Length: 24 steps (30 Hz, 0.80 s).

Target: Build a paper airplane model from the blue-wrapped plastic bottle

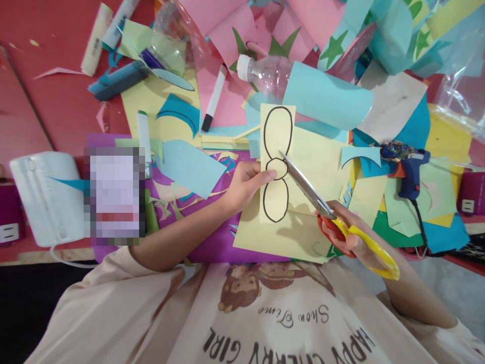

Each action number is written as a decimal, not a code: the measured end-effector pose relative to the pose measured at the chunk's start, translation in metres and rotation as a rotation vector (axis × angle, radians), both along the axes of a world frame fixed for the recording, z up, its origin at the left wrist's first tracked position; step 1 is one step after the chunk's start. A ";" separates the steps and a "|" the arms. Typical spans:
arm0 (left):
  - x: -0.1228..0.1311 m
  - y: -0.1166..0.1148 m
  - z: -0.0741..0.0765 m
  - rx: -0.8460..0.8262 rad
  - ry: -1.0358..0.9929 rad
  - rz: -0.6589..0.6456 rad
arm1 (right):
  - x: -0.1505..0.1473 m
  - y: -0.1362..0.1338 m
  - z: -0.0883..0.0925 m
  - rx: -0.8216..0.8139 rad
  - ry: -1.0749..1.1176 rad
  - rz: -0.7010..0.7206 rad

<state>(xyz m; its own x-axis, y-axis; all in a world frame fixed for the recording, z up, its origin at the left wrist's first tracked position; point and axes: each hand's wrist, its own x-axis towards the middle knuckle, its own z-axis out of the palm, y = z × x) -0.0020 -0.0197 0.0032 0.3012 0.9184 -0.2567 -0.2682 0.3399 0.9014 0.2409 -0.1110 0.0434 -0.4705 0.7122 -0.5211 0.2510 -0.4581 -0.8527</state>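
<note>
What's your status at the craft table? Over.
Left hand pinching drawn-on yellow strip. Right hand gripping scissors, tips over strip. Capped bottle lying just beyond.

A red tabletop [38, 116], crossed at its left by a dark seam [28, 96], is seen beneath everything. On it are laid a white device [43, 215], a whitish tube [94, 45] and a thin pink scrap [60, 72]. Its near middle is covered by a purple sheet [204, 227], its far side by heaped coloured paper [318, 20].
</note>
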 end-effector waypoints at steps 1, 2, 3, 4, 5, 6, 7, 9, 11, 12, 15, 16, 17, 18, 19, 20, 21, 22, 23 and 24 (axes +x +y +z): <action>0.000 0.000 0.001 -0.004 -0.011 0.000 | 0.000 0.000 0.003 -0.010 -0.010 -0.018; 0.001 0.000 0.002 -0.007 -0.022 0.000 | 0.000 0.001 0.006 -0.020 -0.023 -0.045; 0.001 0.001 0.003 -0.008 -0.032 0.001 | -0.001 0.001 0.008 -0.034 -0.034 -0.069; 0.001 0.001 0.004 -0.006 -0.041 0.004 | -0.001 0.002 0.011 -0.049 -0.040 -0.077; 0.001 0.001 0.005 -0.006 -0.047 0.005 | -0.001 0.002 0.013 -0.064 -0.045 -0.081; 0.002 0.001 0.006 -0.008 -0.049 0.008 | -0.002 0.002 0.014 -0.073 -0.047 -0.085; 0.002 0.002 0.007 -0.012 -0.049 0.010 | -0.002 0.002 0.015 -0.081 -0.046 -0.087; 0.002 0.002 0.008 -0.029 -0.044 0.013 | -0.002 0.002 0.016 -0.090 -0.047 -0.085; 0.001 0.002 0.009 -0.055 -0.037 0.011 | -0.001 0.002 0.016 -0.093 -0.050 -0.083; 0.001 0.002 0.010 -0.068 -0.031 0.011 | -0.001 0.002 0.016 -0.094 -0.051 -0.079; 0.001 0.004 0.012 -0.101 -0.008 0.014 | 0.001 0.002 0.015 -0.097 -0.053 -0.067; 0.001 0.004 0.012 -0.107 -0.007 0.010 | 0.002 0.002 0.015 -0.095 -0.049 -0.064; 0.001 0.005 0.013 -0.110 -0.012 0.002 | 0.003 0.002 0.014 -0.093 -0.046 -0.059; 0.001 0.005 0.013 -0.110 -0.018 -0.008 | 0.004 0.001 0.013 -0.091 -0.045 -0.054; 0.001 0.006 0.013 -0.107 -0.026 -0.016 | 0.005 0.001 0.013 -0.089 -0.046 -0.051; 0.001 0.006 0.014 -0.105 -0.031 -0.021 | 0.005 0.001 0.012 -0.087 -0.047 -0.050; 0.001 0.006 0.014 -0.102 -0.035 -0.025 | 0.006 0.001 0.012 -0.084 -0.047 -0.052; 0.001 0.006 0.014 -0.098 -0.036 -0.028 | 0.006 0.000 0.012 -0.085 -0.044 -0.053; 0.001 0.006 0.014 -0.092 -0.036 -0.031 | 0.007 0.000 0.013 -0.088 -0.040 -0.054; 0.001 0.006 0.014 -0.084 -0.036 -0.034 | 0.007 0.001 0.013 -0.093 -0.034 -0.054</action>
